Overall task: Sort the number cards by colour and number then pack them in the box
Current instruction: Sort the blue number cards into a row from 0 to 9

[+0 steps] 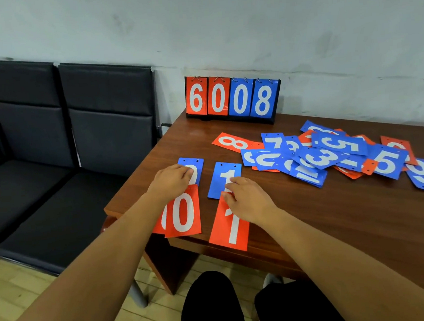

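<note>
Only 0s and 1s are sorted, near left. My left hand (172, 180) rests on the blue 0 card (196, 164), right hand (247, 199) on the red 1 card (232, 233); fingers curled, I cannot tell their grip. The pile (331, 157) at right is unsorted.

Person's arms bare. Left forearm (92, 259) comes in from the lower left and right forearm (338, 254) from the lower right, both reaching forward and converging.

Left grip (172, 180): palm down, wrist in line with the forearm. Fingers (188, 173) bent at the knuckles, held close together, tips pointing down.

Right grip (246, 200): palm down, rolled slightly inward. Fingers (233, 181) loosely extended toward the upper left, thumb tucked low beside the index.

The two grips are side by side, near but apart, the left a little farther forward. Whether either one pinches anything cannot be made out.
</note>
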The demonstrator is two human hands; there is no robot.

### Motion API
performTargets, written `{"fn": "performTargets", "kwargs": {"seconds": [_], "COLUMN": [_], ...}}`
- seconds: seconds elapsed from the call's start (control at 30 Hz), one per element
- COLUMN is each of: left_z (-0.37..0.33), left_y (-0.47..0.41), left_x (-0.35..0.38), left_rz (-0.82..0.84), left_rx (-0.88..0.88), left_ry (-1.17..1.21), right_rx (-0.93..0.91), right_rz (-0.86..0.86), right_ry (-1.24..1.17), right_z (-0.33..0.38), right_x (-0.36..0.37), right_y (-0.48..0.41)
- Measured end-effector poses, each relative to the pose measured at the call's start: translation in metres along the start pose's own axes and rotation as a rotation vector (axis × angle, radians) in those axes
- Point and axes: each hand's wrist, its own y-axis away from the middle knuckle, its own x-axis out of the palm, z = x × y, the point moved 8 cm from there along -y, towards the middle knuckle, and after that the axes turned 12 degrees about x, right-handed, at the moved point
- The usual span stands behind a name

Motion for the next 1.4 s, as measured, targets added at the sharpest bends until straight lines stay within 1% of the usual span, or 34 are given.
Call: {"fn": "performTargets", "kwargs": {"seconds": [0.07, 0.23, 0.33, 0.43, 0.53, 0.6, 0.63, 0.67, 0.73, 0.8, 0.87, 0.9, 1.07, 1.13, 1.27, 1.33, 1.4], "left_z": [0.007, 0.032, 0.046, 0.054, 0.052, 0.041, 0.035, 0.03, 0.024, 0.02, 0.015, 0.014, 0.031, 0.036, 0.035, 0.034, 0.028], "left_y": [-0.01, -0.035, -0.044, -0.046, -0.028, -0.006, 0.008, 0.021, 0.045, 0.064, 0.075, 0.08, 0.088, 0.089, 0.085, 0.084, 0.079], "left_x": [0.003, 0.0, -0.004, -0.006, -0.022, -0.029, -0.03, -0.029, -0.02, -0.007, 0.004, 0.007, 0.003, -0.001, -0.005, -0.009, -0.016], "left_rz": [0.01, 0.005, 0.008, -0.017, -0.173, -0.244, -0.254, -0.247, -0.184, -0.08, 0.016, 0.032, 0.022, 0.021, -0.031, -0.099, -0.183], "left_rx": [0.006, 0.06, 0.043, 0.046, 0.071, 0.091, 0.098, 0.099, 0.066, 0.011, 0.001, 0.01, -0.007, -0.005, -0.016, -0.053, -0.074], "left_ry": [0.005, 0.006, -0.018, 0.013, 0.098, 0.109, 0.109, 0.11, 0.116, 0.127, 0.059, 0.03, 0.101, 0.08, 0.026, 0.028, 0.08], "right_rx": [-0.029, -0.077, -0.087, -0.096, -0.104, -0.129, -0.151, -0.178, -0.229, -0.256, -0.252, -0.246, -0.238, -0.219, -0.176, -0.141, -0.106], "right_rz": [0.016, -0.005, -0.024, -0.075, -0.109, -0.08, -0.049, -0.019, 0.008, -0.031, -0.078, -0.088, -0.062, -0.053, -0.081, -0.091, -0.108], "right_ry": [0.041, 0.04, 0.045, -0.01, -0.159, -0.211, -0.221, -0.222, -0.164, -0.087, -0.051, -0.055, -0.084, -0.085, -0.117, -0.17, -0.226], "right_z": [0.003, 0.019, 0.028, 0.032, 0.029, 0.025, 0.022, 0.02, 0.017, 0.016, 0.016, 0.017, 0.038, 0.049, 0.066, 0.065, 0.053], "right_x": [0.005, 0.008, 0.008, 0.002, -0.009, -0.01, -0.008, -0.006, 0.002, 0.01, 0.018, 0.021, 0.026, 0.026, 0.025, 0.02, 0.009], "right_y": [-0.017, -0.06, -0.08, -0.087, -0.067, -0.038, -0.022, -0.005, 0.024, 0.043, 0.053, 0.056, 0.046, 0.037, 0.024, 0.022, 0.02]}}
